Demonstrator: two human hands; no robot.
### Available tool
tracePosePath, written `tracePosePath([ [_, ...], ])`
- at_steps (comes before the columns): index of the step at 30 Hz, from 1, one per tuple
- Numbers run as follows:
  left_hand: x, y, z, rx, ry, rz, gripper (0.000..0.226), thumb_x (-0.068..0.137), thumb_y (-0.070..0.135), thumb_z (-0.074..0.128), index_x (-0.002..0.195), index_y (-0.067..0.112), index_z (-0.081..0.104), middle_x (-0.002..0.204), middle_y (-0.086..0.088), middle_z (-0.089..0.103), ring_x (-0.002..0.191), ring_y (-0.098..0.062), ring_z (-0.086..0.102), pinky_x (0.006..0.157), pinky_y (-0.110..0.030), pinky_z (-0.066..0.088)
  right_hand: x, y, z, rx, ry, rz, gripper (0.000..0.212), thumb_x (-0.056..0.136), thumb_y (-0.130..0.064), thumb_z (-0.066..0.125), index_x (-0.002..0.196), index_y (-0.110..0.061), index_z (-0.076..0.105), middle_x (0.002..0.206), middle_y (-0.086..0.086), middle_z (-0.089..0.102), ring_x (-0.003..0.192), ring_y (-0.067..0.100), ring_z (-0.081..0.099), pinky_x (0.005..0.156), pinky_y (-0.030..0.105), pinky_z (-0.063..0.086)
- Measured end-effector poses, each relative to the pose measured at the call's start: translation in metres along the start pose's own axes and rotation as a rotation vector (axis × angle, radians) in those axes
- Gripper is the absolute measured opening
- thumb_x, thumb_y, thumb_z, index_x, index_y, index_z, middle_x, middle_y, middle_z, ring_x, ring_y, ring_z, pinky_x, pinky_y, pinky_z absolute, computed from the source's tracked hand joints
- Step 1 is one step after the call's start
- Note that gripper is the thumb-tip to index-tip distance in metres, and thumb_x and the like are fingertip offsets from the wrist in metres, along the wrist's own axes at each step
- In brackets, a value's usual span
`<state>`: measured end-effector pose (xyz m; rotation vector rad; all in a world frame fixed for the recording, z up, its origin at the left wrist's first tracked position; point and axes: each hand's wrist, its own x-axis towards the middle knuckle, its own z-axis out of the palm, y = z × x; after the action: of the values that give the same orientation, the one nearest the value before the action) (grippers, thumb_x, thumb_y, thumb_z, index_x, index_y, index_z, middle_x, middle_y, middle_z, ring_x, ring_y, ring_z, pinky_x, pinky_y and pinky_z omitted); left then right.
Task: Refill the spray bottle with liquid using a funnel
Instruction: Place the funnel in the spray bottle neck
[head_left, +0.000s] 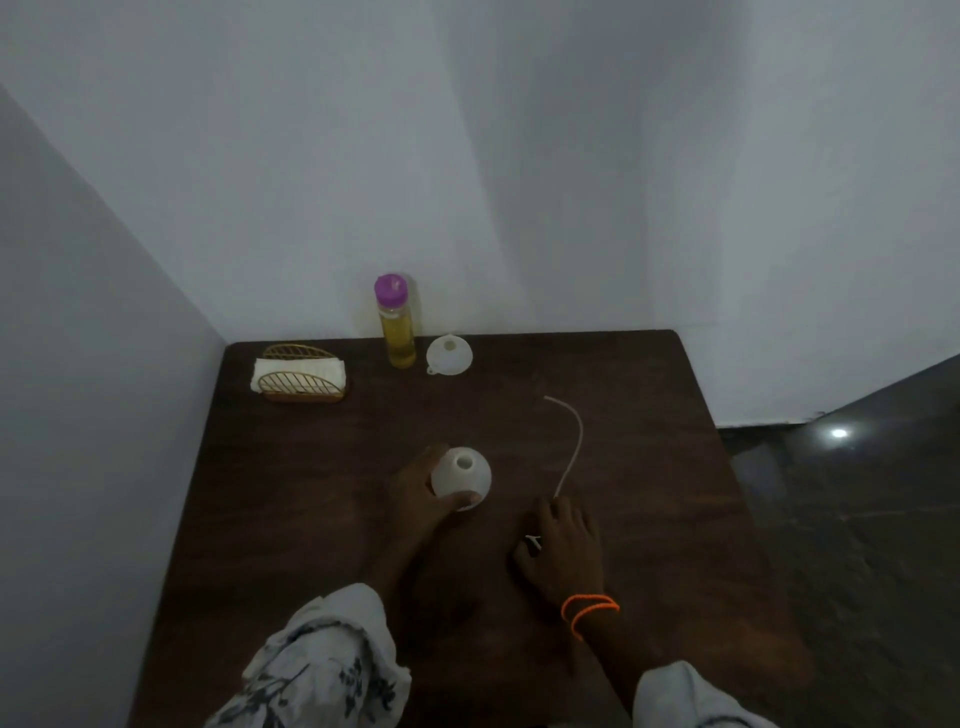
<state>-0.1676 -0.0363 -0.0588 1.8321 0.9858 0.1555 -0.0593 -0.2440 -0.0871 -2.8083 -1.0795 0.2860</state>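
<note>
Spray bottle, white, round, translucent (461, 477): uncapped, gripped by left hand (415, 493) fingers; right hand (563, 545) fingers resting over removed sprayer. Next: fetch white plastic funnel (449, 354).

The surface (649, 519) is hemmed by walls (519, 156) at its back and left edges. Along the back stand a napkin holder (300, 375), a yellow-filled bottle (397, 322) and a funnel (449, 355), the last two just beside each other. A thin tube (574, 441) curves across the middle right. Bare wood lies open between the back row and the spray bottle (461, 478), and along the right edge.
</note>
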Motion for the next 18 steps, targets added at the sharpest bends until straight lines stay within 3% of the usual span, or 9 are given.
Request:
tracePosePath([
  [3, -0.002, -0.003, -0.008, -0.09, -0.006, -0.04, 0.094, 0.065, 0.06, 0.085, 0.146, 0.027, 0.052, 0.142, 0.006, 0.057, 0.13, -0.013, 0.054, 0.107, -0.04, 0.049, 0.017, -0.008, -0.012, 0.079, 0.055, -0.011, 0.036, 0.079, -0.052, 0.057, 0.102, -0.025, 0.058, 0.106, -0.001, 0.058, 0.097, 0.019, 0.057, 0.085, 0.037, 0.047],
  [6, 0.003, -0.013, -0.016, -0.291, 0.106, -0.081, 0.079, 0.08, 0.078, 0.057, 0.138, 0.025, 0.06, 0.138, -0.001, 0.063, 0.126, -0.016, 0.059, 0.108, -0.047, 0.048, 0.059, -0.014, -0.021, 0.201, 0.07, 0.0, 0.027, 0.084, -0.039, 0.055, 0.101, -0.019, 0.061, 0.104, 0.002, 0.058, 0.09, 0.022, 0.06, 0.078, 0.04, 0.051],
  [8, 0.015, -0.013, -0.024, -0.308, 0.194, -0.121, 0.065, 0.087, 0.073, 0.052, 0.124, 0.022, 0.071, 0.124, -0.001, 0.071, 0.116, -0.016, 0.065, 0.104, -0.046, 0.051, 0.092, -0.02, -0.027, 0.285, 0.063, -0.039, 0.025, 0.088, -0.033, 0.052, 0.098, -0.014, 0.065, 0.105, 0.005, 0.06, 0.095, 0.023, 0.059, 0.082, 0.043, 0.051],
  [10, 0.035, -0.003, -0.031, -0.183, 0.189, -0.159, 0.048, 0.095, 0.058, 0.057, 0.121, 0.021, 0.072, 0.116, 0.003, 0.071, 0.109, -0.014, 0.065, 0.099, -0.036, 0.051, 0.126, -0.029, -0.038, 0.417, 0.095, -0.028, 0.018, 0.09, -0.022, 0.06, 0.098, -0.007, 0.069, 0.104, 0.011, 0.066, 0.097, 0.026, 0.062, 0.088, 0.043, 0.051],
  [12, 0.067, 0.001, -0.032, -0.074, 0.153, -0.162, 0.039, 0.097, 0.045, 0.062, 0.128, 0.023, 0.068, 0.126, 0.001, 0.068, 0.117, -0.018, 0.061, 0.101, -0.036, 0.049, 0.157, -0.04, -0.051, 0.534, 0.099, 0.04, 0.013, 0.088, -0.015, 0.068, 0.096, -0.006, 0.071, 0.097, 0.012, 0.07, 0.09, 0.025, 0.065, 0.086, 0.041, 0.053],
  [15, 0.118, 0.007, -0.029, -0.091, 0.128, -0.234, 0.042, 0.094, 0.036, 0.067, 0.133, 0.022, 0.064, 0.138, -0.005, 0.063, 0.128, -0.024, 0.057, 0.109, -0.045, 0.046, 0.204, -0.052, -0.053, 0.622, 0.096, 0.093, 0.011, 0.08, -0.011, 0.076, 0.091, -0.009, 0.075, 0.088, 0.01, 0.074, 0.082, 0.023, 0.068, 0.082, 0.037, 0.054],
  [18, 0.156, 0.014, -0.023, 0.024, 0.134, -0.29, 0.044, 0.099, 0.034, 0.062, 0.138, 0.013, 0.06, 0.142, -0.012, 0.058, 0.131, -0.03, 0.054, 0.112, -0.044, 0.042, 0.245, -0.06, -0.047, 0.672, 0.064, 0.156, 0.022, 0.077, -0.011, 0.08, 0.098, -0.007, 0.076, 0.094, 0.013, 0.076, 0.09, 0.028, 0.07, 0.082, 0.026, 0.05],
])
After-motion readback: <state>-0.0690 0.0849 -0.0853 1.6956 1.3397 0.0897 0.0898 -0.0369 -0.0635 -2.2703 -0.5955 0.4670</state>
